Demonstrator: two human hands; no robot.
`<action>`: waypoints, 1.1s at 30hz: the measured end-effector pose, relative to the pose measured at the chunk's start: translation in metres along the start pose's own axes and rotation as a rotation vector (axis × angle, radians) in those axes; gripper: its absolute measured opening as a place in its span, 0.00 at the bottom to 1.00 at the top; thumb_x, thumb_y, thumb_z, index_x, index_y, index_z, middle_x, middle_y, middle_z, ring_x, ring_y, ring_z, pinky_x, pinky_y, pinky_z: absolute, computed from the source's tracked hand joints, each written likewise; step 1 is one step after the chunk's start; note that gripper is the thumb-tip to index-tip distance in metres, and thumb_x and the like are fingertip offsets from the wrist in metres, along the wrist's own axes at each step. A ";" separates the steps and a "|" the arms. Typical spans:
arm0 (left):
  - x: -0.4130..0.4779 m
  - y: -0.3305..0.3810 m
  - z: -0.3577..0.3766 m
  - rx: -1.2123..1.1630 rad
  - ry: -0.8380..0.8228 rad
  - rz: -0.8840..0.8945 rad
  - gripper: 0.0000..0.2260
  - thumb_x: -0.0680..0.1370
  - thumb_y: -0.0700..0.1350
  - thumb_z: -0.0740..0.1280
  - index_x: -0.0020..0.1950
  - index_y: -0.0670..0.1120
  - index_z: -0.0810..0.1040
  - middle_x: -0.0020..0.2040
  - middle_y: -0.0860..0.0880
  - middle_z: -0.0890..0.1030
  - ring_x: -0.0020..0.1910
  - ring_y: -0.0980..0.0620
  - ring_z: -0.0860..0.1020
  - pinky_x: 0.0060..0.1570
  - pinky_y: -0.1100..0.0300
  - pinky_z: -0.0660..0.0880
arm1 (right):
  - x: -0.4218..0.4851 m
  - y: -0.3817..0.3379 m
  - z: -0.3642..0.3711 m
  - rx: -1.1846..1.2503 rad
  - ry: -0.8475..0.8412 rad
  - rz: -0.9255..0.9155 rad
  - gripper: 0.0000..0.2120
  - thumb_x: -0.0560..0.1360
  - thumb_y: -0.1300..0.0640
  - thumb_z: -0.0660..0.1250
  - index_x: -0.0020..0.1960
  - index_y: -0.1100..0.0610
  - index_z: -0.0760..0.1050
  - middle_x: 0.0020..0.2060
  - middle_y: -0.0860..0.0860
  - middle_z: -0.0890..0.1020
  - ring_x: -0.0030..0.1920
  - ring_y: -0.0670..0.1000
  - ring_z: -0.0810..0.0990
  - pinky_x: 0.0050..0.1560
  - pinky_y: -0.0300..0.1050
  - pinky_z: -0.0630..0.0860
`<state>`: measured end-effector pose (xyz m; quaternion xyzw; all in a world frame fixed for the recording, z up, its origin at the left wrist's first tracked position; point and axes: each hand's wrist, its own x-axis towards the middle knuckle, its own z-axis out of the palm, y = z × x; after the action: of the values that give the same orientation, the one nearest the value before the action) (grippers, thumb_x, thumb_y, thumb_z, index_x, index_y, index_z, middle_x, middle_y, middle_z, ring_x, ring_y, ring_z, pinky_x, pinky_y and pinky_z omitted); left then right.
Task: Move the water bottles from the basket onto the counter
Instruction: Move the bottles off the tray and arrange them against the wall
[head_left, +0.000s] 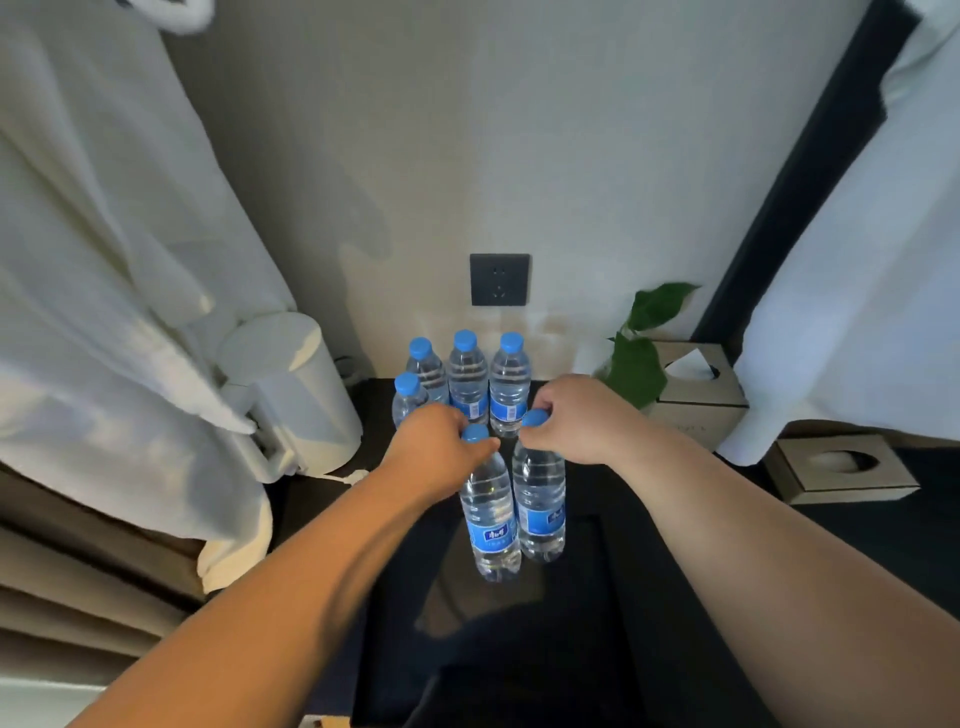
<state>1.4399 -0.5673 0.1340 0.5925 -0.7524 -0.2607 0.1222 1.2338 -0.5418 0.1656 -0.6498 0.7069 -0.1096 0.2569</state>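
The left hand (441, 447) is gripping the neck of 1 water bottle (491, 519), and the right hand (576, 421) is pinching the blue cap of a second bottle (540, 504) just beside it. 4 more bottles (467, 379) are standing upright on the dark counter (675, 519) near the wall socket (500, 279).

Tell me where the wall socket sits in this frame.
In the head view the dark wall socket is centre frame on the pale wall, directly above the back row of water bottles, left of the green plant.
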 end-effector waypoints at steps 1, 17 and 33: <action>0.003 0.002 -0.004 0.011 0.009 -0.002 0.17 0.74 0.57 0.73 0.33 0.48 0.75 0.29 0.52 0.76 0.28 0.56 0.74 0.28 0.59 0.65 | 0.002 -0.006 0.000 0.007 0.031 0.000 0.12 0.69 0.46 0.76 0.42 0.54 0.80 0.38 0.50 0.82 0.36 0.48 0.80 0.35 0.46 0.75; 0.036 0.010 -0.022 0.279 0.010 0.095 0.12 0.82 0.52 0.66 0.56 0.44 0.78 0.49 0.45 0.82 0.48 0.45 0.81 0.45 0.53 0.77 | 0.031 -0.023 0.023 0.006 0.145 0.012 0.07 0.78 0.54 0.69 0.54 0.56 0.78 0.44 0.54 0.81 0.44 0.56 0.81 0.44 0.53 0.79; 0.054 -0.002 -0.020 0.206 0.033 0.108 0.14 0.81 0.56 0.66 0.53 0.45 0.76 0.44 0.47 0.80 0.41 0.49 0.76 0.40 0.55 0.72 | 0.050 -0.013 0.021 -0.073 0.116 -0.028 0.14 0.79 0.49 0.68 0.63 0.48 0.75 0.49 0.50 0.81 0.40 0.49 0.78 0.37 0.46 0.75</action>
<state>1.4367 -0.6242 0.1432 0.5648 -0.8039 -0.1652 0.0867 1.2539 -0.5889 0.1433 -0.6613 0.7149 -0.1247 0.1898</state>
